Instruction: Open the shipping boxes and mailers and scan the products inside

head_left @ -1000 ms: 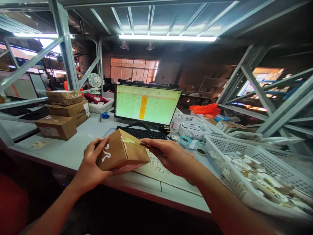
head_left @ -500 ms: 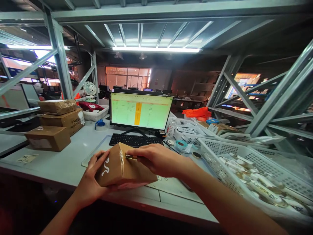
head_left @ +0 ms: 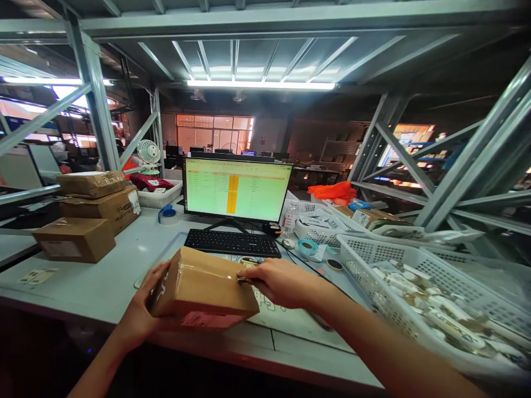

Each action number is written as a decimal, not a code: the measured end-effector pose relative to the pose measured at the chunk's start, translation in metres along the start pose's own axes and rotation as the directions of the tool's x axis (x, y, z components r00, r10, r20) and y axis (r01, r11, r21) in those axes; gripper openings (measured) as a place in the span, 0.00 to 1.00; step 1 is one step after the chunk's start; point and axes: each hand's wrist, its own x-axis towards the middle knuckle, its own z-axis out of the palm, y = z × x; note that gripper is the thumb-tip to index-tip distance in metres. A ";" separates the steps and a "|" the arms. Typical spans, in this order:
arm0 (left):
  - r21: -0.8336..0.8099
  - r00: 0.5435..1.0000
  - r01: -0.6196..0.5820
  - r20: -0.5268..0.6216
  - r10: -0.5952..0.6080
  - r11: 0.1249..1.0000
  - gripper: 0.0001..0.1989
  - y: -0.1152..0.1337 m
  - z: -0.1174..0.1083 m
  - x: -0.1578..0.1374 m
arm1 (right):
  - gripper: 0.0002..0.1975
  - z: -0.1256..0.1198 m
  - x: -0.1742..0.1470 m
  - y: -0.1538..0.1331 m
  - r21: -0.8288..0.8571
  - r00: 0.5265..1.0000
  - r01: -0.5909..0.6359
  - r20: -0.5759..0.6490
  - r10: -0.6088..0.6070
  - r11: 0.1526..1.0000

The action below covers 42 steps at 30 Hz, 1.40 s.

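A brown cardboard box (head_left: pixel 209 284) is tilted at the front of the desk, with clear tape along its top seam and a pink-tinted label on its near side. My left hand (head_left: pixel 139 304) grips the box's left end, fingers behind and thumb below. In my right hand (head_left: pixel 276 282) is a small box cutter (head_left: pixel 244 281), mostly hidden by the fingers. Its tip meets the taped seam near the box's right end. Just behind the box lies a black keyboard (head_left: pixel 232 243).
A monitor (head_left: pixel 236 188) stands behind the keyboard. Brown boxes (head_left: pixel 74 237) are stacked at left, near a roll of blue tape (head_left: pixel 168 214). White perforated baskets (head_left: pixel 360 265) line the right side, the nearest holding small packages. Metal rack posts (head_left: pixel 89 99) frame the desk.
My right hand has moved the cutter rightward along the seam, from the box's left edge towards its right end. The box has turned and tipped, showing more of its top and its near-side label.
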 end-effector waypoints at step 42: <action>0.697 0.756 -0.416 0.622 -0.203 0.584 0.25 0.132 0.042 0.088 | 0.22 0.049 0.107 0.031 0.762 0.959 0.282 -0.246 -0.143 0.583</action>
